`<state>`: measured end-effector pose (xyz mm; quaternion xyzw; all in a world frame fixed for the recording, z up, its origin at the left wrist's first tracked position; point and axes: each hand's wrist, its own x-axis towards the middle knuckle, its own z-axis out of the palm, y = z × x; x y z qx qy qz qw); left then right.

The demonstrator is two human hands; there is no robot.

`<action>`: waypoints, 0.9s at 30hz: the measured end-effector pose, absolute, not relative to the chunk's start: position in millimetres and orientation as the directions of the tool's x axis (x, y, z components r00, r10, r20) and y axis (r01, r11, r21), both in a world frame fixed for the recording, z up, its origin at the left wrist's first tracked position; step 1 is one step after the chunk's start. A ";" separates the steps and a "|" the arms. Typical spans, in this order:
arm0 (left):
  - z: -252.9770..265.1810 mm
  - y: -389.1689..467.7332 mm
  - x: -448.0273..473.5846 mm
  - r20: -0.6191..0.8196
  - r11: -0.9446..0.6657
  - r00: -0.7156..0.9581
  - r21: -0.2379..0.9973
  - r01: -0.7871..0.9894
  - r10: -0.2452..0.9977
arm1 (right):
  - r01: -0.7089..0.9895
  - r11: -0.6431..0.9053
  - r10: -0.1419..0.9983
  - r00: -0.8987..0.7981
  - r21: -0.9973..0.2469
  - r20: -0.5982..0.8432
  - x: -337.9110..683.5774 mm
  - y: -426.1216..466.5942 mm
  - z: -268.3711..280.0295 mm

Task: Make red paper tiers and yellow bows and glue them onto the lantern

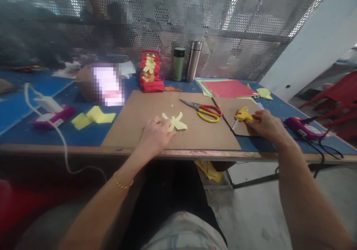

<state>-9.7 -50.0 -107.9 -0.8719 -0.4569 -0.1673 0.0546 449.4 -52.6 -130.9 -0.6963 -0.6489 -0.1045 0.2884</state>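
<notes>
My left hand (pixel 157 135) rests on the cardboard sheet (pixel 128 127), its bent fingers closed on the left side of a pale yellow paper cut-out (pixel 175 122) with several pointed petals. To the right, my right hand (pixel 269 125) grips a yellow glue gun (pixel 243 114) by its rear part. The gun lies over a smaller cardboard piece (pixel 228 106), its pale tip pointing down and left. Scissors (pixel 206 110) with one red and one yellow handle lie open between my hands, beyond the cut-out.
Yellow paper pieces (pixel 93 117) and a purple power strip (pixel 52 117) lie left; another purple strip (pixel 305 128) with black cables sits right. A red paper craft (pixel 152 73), a green tumbler (pixel 178 64) and a steel flask (pixel 194 62) stand behind, beside red sheets (pixel 228 89). A lit phone (pixel 108 84) leans left.
</notes>
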 end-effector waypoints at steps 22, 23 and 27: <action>-112.1 -55.3 -10.1 0.383 -0.584 0.542 -0.007 0.812 0.748 | 0.478 0.355 0.932 -0.245 -0.803 0.266 269.9 -59.9 -73.6; -112.1 -56.1 -10.5 0.394 -0.590 0.544 -0.007 0.807 0.740 | 0.487 0.357 0.931 -0.252 -0.797 0.263 268.3 -59.8 -76.6; -111.3 -58.3 -11.1 0.413 -0.608 0.559 -0.014 0.794 0.719 | 0.520 0.373 0.925 -0.274 -0.769 0.264 268.8 -59.2 -83.2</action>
